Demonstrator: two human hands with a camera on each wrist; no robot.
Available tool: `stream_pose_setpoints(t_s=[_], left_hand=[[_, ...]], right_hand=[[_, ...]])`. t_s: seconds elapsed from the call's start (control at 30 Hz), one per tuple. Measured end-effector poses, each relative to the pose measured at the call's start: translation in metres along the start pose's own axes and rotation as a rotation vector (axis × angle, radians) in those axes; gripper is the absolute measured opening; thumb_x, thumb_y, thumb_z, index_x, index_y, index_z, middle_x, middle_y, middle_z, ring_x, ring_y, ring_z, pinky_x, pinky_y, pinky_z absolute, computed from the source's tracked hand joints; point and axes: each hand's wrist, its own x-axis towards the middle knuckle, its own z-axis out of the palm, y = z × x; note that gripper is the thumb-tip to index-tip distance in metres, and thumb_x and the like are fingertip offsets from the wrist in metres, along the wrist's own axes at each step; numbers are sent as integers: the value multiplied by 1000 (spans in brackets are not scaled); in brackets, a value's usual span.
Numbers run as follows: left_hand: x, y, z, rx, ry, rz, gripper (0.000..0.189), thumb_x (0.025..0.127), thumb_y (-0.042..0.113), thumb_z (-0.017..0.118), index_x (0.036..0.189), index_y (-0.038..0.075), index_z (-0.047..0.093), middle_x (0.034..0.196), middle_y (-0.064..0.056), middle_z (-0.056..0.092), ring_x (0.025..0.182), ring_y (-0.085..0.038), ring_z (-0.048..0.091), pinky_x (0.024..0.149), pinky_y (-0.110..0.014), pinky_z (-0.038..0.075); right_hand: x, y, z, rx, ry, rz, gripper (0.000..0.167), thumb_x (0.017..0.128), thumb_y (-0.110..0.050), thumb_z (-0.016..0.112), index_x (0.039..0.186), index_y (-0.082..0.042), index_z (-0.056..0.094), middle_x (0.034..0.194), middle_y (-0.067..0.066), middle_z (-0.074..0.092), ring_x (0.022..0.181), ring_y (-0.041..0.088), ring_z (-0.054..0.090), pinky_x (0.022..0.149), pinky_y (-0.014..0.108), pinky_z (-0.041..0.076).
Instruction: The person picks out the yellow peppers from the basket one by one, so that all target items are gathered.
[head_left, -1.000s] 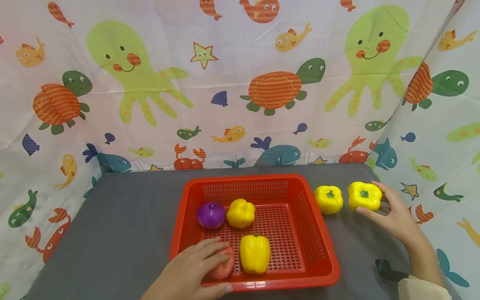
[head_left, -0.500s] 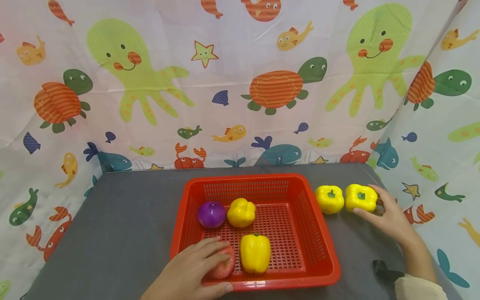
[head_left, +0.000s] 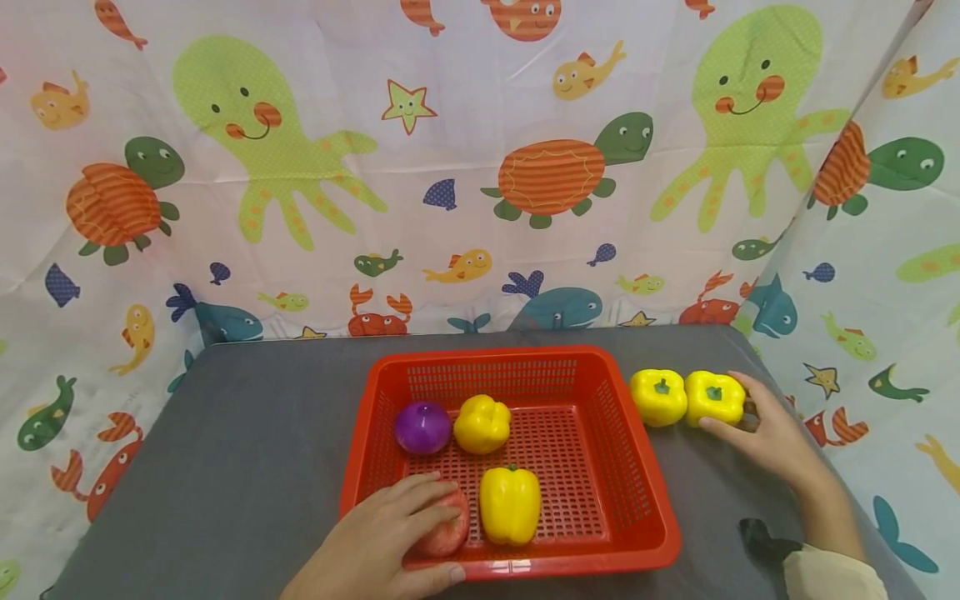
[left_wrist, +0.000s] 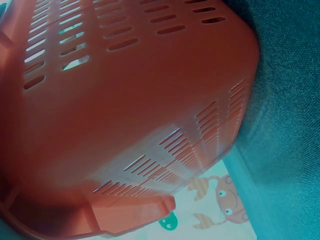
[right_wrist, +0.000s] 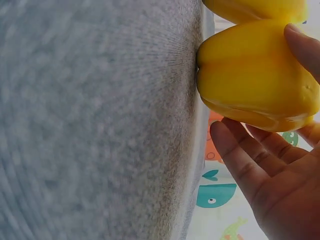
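On the table to the right of the red basket (head_left: 660,533), my right hand (head_left: 772,433) grips a yellow bell pepper (head_left: 715,398), thumb in front and fingers behind. That bell pepper (right_wrist: 255,75) stands stem up, its side against a second yellow bell pepper (head_left: 658,397). My left hand (head_left: 390,533) lies over the basket's near left corner. Its fingers rest loosely across a red apple (head_left: 450,533), partly covering it, and the thumb lies along the front rim. Only the basket's slotted outer wall (left_wrist: 120,115) shows in the left wrist view.
Inside the basket are a purple onion (head_left: 423,428) and two more yellow bell peppers, one behind (head_left: 482,425) and one nearer the front (head_left: 510,505). A grey table (head_left: 247,450) lies under everything. A curtain with sea animals (head_left: 420,167) hangs behind it and along both sides.
My right hand has slid the yellow bell pepper left along the table until it stands against the other one. My left hand and the basket have stayed in place.
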Motion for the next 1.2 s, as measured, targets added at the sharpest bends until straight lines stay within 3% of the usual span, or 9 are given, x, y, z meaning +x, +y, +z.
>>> stream_pose_setpoints(t_s=[0.1,0.23,0.33,0.43,0.57,0.77,0.93,1.07,1.2], left_hand=[[0,0,0,-2,-6,-2,68,92,73,47,139,26,62,148,10,48,137,-21,44,105,-56,42],[1,-1,0,-11,-24,-7,69,92,74,47,139,26,62,149,10,48,137,-21,44,105,-56,42],[1,-1,0,-11,-29,-10,69,92,74,47,139,26,61,149,10,48,137,-22,44,105,-57,42],[1,-1,1,-9,-29,-10,68,92,73,48,139,26,62,149,10,48,137,-22,44,105,-57,42],[1,-1,1,-8,-32,-9,68,92,73,48,138,26,62,149,9,48,137,-22,44,105,-57,42],[2,-1,0,-5,-38,-13,70,91,76,45,138,27,62,149,10,48,137,-22,44,105,-57,42],[2,-1,0,-6,-39,-15,70,91,76,45,138,27,62,149,10,47,137,-22,44,105,-57,42],[2,-1,0,-8,-42,-15,69,91,75,46,138,27,62,149,10,48,137,-22,44,105,-57,42],[2,-1,-1,-17,-54,-20,69,91,74,47,139,27,61,149,10,47,137,-22,43,106,-57,41]], right_hand=[[0,0,0,-18,-8,19,89,88,-32,80,152,3,28,138,29,43,112,48,49,74,8,43],[-1,-1,-2,-24,-24,43,92,89,-36,77,153,3,24,140,30,40,113,48,48,86,41,55],[-2,-3,-3,-25,-34,51,97,89,-37,77,155,5,19,143,34,36,117,52,43,91,71,43],[-1,-9,-5,-44,-28,40,100,88,-38,78,156,4,17,147,37,31,124,56,35,92,79,32],[-2,-29,-7,-78,-2,-21,96,87,-35,79,155,3,23,149,37,27,129,57,28,92,82,27],[-9,-80,-4,-66,0,-212,82,84,-22,83,150,-1,39,151,30,31,133,54,29,92,81,29],[-16,-119,14,-108,-61,-334,74,83,-26,84,145,-7,48,151,20,38,133,46,36,90,76,39],[-21,-143,35,-166,-123,-424,70,83,-32,84,143,-12,53,151,13,41,135,37,41,91,63,50],[-30,-163,56,-187,-207,-473,68,85,-37,81,145,-22,53,155,5,39,140,29,39,94,54,51]])
